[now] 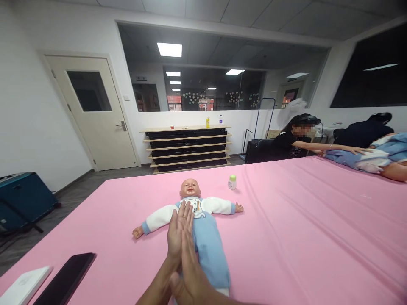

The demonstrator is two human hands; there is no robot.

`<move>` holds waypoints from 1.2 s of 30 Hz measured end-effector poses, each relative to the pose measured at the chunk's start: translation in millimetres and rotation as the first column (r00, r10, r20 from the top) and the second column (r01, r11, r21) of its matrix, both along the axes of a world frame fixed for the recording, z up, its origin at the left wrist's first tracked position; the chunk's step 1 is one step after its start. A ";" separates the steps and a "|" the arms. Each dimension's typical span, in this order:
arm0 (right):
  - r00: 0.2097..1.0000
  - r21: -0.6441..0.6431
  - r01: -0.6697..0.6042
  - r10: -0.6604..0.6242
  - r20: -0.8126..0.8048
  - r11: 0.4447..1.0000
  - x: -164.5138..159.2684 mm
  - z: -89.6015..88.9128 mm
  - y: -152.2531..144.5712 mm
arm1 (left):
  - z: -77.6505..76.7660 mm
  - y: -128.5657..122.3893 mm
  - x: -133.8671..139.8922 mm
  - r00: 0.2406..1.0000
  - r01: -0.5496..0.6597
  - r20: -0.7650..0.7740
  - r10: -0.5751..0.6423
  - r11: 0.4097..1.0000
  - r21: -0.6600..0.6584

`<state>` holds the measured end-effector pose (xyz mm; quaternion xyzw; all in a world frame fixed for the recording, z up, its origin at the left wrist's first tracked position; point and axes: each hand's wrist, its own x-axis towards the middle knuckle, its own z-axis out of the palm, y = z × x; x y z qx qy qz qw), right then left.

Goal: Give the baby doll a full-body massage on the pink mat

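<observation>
A baby doll (207,241) lies on its back on the pink-covered table (280,250), its arms stretched out to both sides. It wears a white and light-blue outfit with a cartoon animal on the chest. Above its body, my left hand (176,235) and my right hand (193,271) meet palm against palm. Both have their fingers stretched out, and I see nothing held between them. Part of the doll's trunk and one leg is hidden behind my hands. A small white bottle with a green cap (232,182) stands near the doll's head.
At the table's near left lie a black phone (65,279) and a white flat box (25,286). Another person (294,142) reaches over a second doll (365,159) at the right; someone in dark clothing (362,131) sits behind. A low stacked shelf (189,146) stands beyond the table.
</observation>
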<state>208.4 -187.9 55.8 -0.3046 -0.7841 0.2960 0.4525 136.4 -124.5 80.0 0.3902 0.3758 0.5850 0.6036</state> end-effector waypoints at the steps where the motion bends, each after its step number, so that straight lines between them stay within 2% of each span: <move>1: 1.000 -0.048 0.018 -0.018 -0.002 0.999 2.7 0.9 5.5 | 0.1 -7.3 1.2 0.999 -0.008 0.040 0.008 1.000 0.018; 4: 0.981 -0.247 0.161 -0.182 -0.062 0.956 22.9 9.2 45.9 | -3.1 -38.1 7.1 0.995 -0.028 0.099 0.018 0.994 0.110; 6: 0.943 -0.321 0.278 -0.321 -0.089 0.905 40.4 11.9 78.3 | -3.9 -50.4 5.0 0.998 -0.071 0.017 0.069 0.977 0.201; 7: 0.927 -0.314 0.325 -0.366 -0.080 0.892 47.8 10.7 91.7 | -3.8 -49.9 0.9 0.991 -0.103 -0.054 0.120 0.964 0.247; 9: 0.917 -0.225 0.384 -0.398 -0.022 0.896 56.2 3.5 110.8 | -4.8 -33.7 -11.8 0.934 -0.174 -0.241 0.263 0.926 0.334; 12: 0.924 -0.003 0.374 -0.373 0.082 0.927 51.3 -12.5 126.6 | -15.3 15.8 -32.2 0.750 -0.199 -0.474 0.461 0.841 0.502; 15: 0.942 0.235 0.221 -0.270 0.202 0.947 35.0 -25.3 140.0 | -37.5 63.4 -41.8 0.596 -0.110 -0.572 0.563 0.763 0.637; 17: 0.945 0.307 0.127 -0.209 0.251 0.943 25.4 -31.1 147.4 | -54.8 81.0 -42.3 0.530 0.012 -0.641 0.555 0.751 0.660; 21: 0.932 0.246 0.106 -0.182 0.313 0.963 18.9 -39.5 152.1 | -79.4 86.0 -39.6 0.384 0.295 -0.809 0.444 0.772 0.563; 24: 0.873 0.202 0.096 -0.179 0.453 0.975 20.8 -43.6 153.1 | -83.0 83.5 -38.6 0.302 0.357 -0.847 0.437 0.772 0.526; 27: 0.811 0.211 0.138 -0.233 0.537 0.968 22.7 -49.3 155.8 | -80.2 83.0 -38.0 0.260 0.355 -0.854 0.450 0.778 0.518; 31: 0.731 0.277 0.263 -0.378 0.568 0.924 24.5 -65.6 158.4 | -83.1 81.9 -37.0 0.221 0.315 -0.841 0.495 0.779 0.542; 33: 0.685 0.340 0.324 -0.467 0.559 0.883 24.7 -78.4 158.8 | -91.1 81.5 -36.7 0.191 0.248 -0.817 0.544 0.778 0.577; 36: 0.624 0.482 0.417 -0.628 0.465 0.771 23.4 -99.5 159.7 | -106.7 82.5 -36.6 0.139 0.112 -0.751 0.646 0.743 0.660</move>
